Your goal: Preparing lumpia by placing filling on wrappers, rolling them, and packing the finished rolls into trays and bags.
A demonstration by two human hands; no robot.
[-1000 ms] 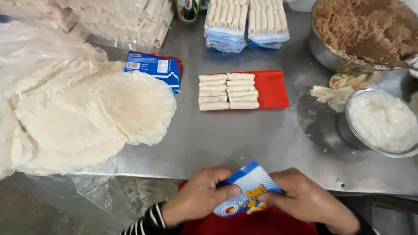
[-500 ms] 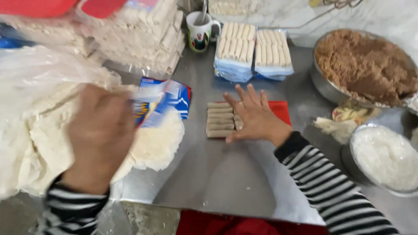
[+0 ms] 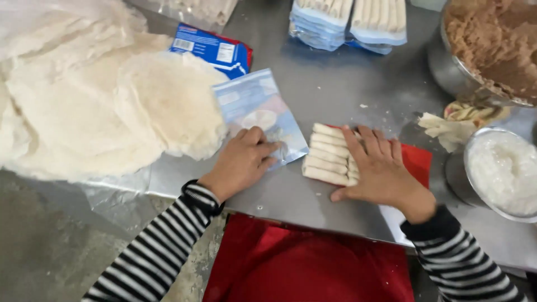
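My left hand [image 3: 241, 160] presses flat on a clear plastic bag [image 3: 254, 114] lying on the steel table [image 3: 313, 84], fingers on the bag's lower right corner. My right hand [image 3: 380, 170] lies palm down, fingers spread, over the right side of a batch of pale rolled wrappers [image 3: 327, 154] stacked in two rows on a red tray [image 3: 419, 162]. The rolls under my palm are hidden. The bag's open end lies just left of the rolls.
A stack of round thin wrappers [image 3: 112, 106] fills the left. A blue packet [image 3: 215, 50] lies behind it. Bagged rolls [image 3: 349, 22] sit at the back. A bowl of brown filling [image 3: 492, 45] and a bowl of white paste [image 3: 503, 173] stand right.
My left hand has brought the bag down flat onto the table beside the rolls. My right hand stays on the rolls. The view has dropped closer to the table.
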